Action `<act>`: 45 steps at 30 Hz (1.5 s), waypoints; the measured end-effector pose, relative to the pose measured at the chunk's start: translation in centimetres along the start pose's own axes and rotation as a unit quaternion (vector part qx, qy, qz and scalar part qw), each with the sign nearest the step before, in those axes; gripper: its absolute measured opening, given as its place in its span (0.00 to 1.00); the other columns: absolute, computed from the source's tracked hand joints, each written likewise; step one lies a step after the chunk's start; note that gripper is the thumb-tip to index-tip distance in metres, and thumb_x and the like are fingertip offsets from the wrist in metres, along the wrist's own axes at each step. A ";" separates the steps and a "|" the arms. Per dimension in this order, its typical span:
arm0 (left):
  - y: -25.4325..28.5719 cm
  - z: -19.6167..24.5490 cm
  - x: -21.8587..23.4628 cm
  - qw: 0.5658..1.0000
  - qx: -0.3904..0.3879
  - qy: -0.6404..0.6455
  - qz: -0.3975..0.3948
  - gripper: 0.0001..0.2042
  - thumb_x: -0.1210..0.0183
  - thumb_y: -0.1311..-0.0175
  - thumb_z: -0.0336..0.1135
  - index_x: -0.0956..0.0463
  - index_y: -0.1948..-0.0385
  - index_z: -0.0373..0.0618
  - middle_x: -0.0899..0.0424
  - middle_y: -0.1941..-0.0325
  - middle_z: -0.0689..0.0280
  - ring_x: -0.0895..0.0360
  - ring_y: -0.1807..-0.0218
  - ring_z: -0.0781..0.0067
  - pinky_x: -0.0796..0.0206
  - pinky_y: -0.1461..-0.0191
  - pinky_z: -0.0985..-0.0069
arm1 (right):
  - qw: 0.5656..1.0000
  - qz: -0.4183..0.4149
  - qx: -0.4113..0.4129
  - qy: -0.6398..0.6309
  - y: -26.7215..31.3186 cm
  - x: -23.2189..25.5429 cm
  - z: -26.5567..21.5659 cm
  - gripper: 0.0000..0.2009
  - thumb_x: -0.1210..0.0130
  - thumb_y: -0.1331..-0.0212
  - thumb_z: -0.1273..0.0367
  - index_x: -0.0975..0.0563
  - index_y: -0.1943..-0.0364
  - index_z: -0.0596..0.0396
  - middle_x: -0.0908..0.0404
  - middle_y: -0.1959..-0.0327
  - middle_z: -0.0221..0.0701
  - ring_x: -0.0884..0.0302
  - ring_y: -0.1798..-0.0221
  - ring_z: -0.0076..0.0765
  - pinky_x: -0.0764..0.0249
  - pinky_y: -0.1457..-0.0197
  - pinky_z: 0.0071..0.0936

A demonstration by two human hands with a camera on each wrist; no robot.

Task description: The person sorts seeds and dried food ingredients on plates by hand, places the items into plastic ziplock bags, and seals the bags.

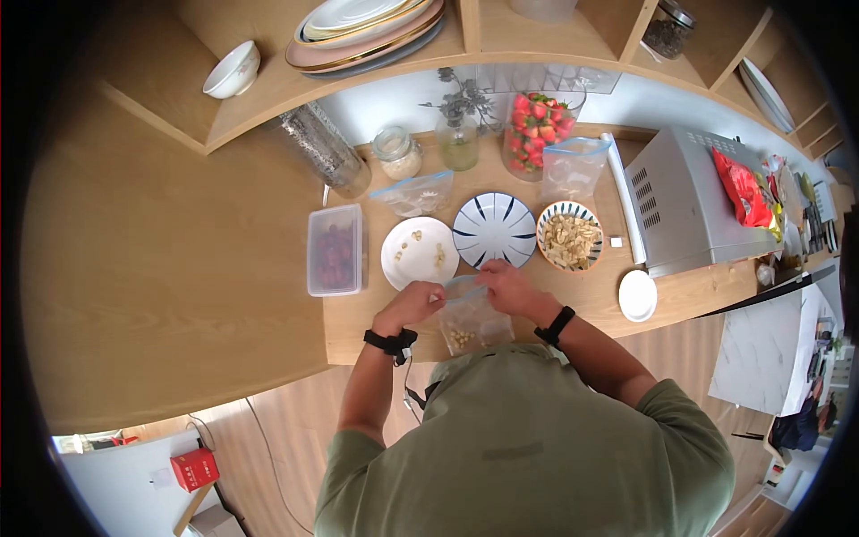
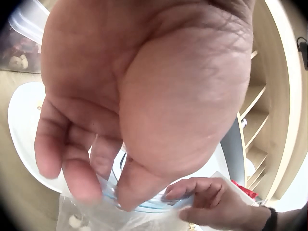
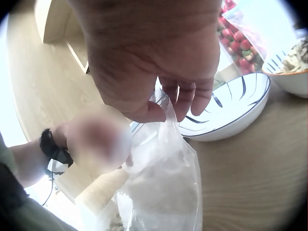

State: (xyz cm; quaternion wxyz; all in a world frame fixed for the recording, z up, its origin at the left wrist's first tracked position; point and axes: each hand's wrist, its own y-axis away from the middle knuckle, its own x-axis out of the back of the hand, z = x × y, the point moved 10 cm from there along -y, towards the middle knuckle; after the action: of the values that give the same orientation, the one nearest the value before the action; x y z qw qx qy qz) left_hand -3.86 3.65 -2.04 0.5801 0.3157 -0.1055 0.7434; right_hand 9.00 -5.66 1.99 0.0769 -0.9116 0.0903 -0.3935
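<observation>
A clear zip bag (image 1: 481, 320) hangs at the table's front edge, close to the person's body, with several small pale pieces (image 1: 462, 339) in its bottom. The left hand (image 1: 412, 306) pinches one end of the bag's top between thumb and fingers; in the left wrist view the blue zip strip (image 2: 149, 208) runs from that pinch toward the other hand. At the opposite corner the right hand (image 1: 514, 291) pinches the bag's edge with its thumb and fingers. Just behind the hands are a white plate (image 1: 407, 267) with a few pale pieces and a blue-striped white bowl (image 1: 494, 231).
A lidded tub (image 1: 355, 251) of dark red fruit stands left. To the right are a bowl of dried slices (image 1: 571, 240), a small white dish (image 1: 637, 296) and a grey oven (image 1: 693, 201). Jars, two more zip bags and a strawberry container (image 1: 534, 134) line the back beneath shelves.
</observation>
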 end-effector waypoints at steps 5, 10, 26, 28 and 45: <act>0.0 1.2 0.6 0.993 0.013 0.080 -0.087 0.02 0.39 0.39 0.27 0.20 0.68 0.41 0.16 0.70 0.69 0.24 0.68 0.82 0.33 0.64 0.79 | 0.997 -0.043 0.035 0.046 0.1 -0.8 -0.9 0.07 0.44 0.53 0.76 0.17 0.70 0.51 0.22 0.57 0.35 0.25 0.51 0.47 0.27 0.49 0.41; -1.6 -2.9 2.8 0.949 0.170 0.264 -0.023 0.05 0.38 0.37 0.31 0.20 0.65 0.41 0.16 0.70 0.69 0.25 0.67 0.85 0.31 0.61 0.81 | 0.998 -0.049 0.025 0.043 0.6 -1.4 -1.1 0.08 0.45 0.51 0.76 0.17 0.69 0.50 0.24 0.52 0.36 0.25 0.50 0.48 0.26 0.47 0.40; -7.3 -6.5 2.6 0.983 0.141 -0.083 0.082 0.20 0.31 0.53 0.33 0.25 0.57 0.40 0.17 0.61 0.49 0.20 0.54 0.49 0.29 0.50 0.64 | 0.996 -0.091 -0.019 -0.004 1.3 -2.7 -0.5 0.09 0.44 0.52 0.77 0.17 0.66 0.52 0.24 0.49 0.39 0.26 0.46 0.49 0.27 0.44 0.39; -7.5 -6.9 2.6 0.987 0.118 -0.056 0.093 0.16 0.33 0.52 0.31 0.23 0.61 0.40 0.17 0.64 0.50 0.19 0.57 0.50 0.29 0.52 0.64 | 0.997 -0.072 -0.007 -0.016 1.2 -2.4 -0.8 0.08 0.46 0.52 0.76 0.17 0.69 0.54 0.24 0.51 0.40 0.25 0.48 0.50 0.27 0.44 0.40; -6.7 -5.2 2.7 0.980 0.089 -0.150 0.099 0.10 0.39 0.59 0.26 0.27 0.71 0.39 0.20 0.72 0.47 0.22 0.64 0.44 0.31 0.60 0.60 | 0.997 -0.072 0.004 -0.031 1.0 -2.3 -1.1 0.07 0.46 0.51 0.76 0.18 0.70 0.55 0.22 0.56 0.39 0.24 0.52 0.50 0.26 0.48 0.41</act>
State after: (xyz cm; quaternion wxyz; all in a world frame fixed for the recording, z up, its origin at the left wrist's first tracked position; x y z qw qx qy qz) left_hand 0.19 10.53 -5.90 0.4508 0.4616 -0.1559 0.7479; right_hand 6.52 -6.23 0.90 0.0546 -0.9272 0.0204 -0.3701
